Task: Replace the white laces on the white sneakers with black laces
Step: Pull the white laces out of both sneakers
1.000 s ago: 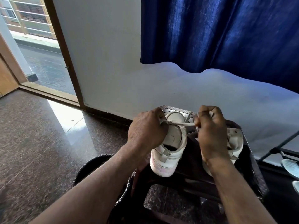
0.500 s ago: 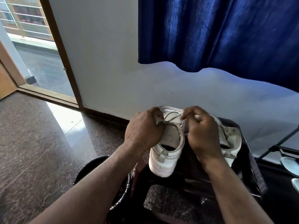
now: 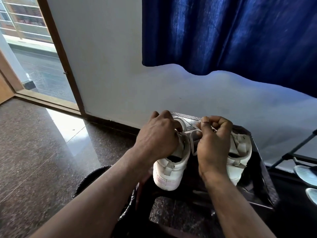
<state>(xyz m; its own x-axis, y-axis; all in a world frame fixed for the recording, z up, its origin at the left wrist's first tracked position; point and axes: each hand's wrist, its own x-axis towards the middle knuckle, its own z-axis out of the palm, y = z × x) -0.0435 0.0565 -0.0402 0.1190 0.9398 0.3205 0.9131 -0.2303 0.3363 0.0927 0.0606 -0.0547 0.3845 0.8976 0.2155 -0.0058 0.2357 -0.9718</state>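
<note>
1. Both my hands are curled and closed on the white lace (image 3: 193,132) over the left sneaker (image 3: 171,174). My left hand (image 3: 157,136) pinches one strand at the shoe's opening. My right hand (image 3: 214,143) nips a slack loop of it under the thumb.
2. A second ago the lace ran taut and straight between my hands, which were held apart. Now they sit close together, nearly touching, and the lace sags in a loop between them.
3. My right hand was over the right sneaker (image 3: 240,148) a second ago. It has since crossed to the gap between the shoes and risen, thumb uppermost, so more of that sneaker shows.
4. My left hand has hardly shifted. It covers the front of the left sneaker, so I cannot tell how far the lace is threaded there.
5. Both sneakers stand side by side, heels toward me, on the dark stool (image 3: 186,117), as they did before. The left one's heel hangs past the near edge.
6. Beyond the stool is the pale wall (image 3: 111,66), with the blue curtain (image 3: 231,35) hanging above it.
7. Polished stone floor (image 3: 37,152) spreads to my left, up to the open doorway (image 3: 39,69).
8. At the far right stands a dark rack (image 3: 291,155).
</note>
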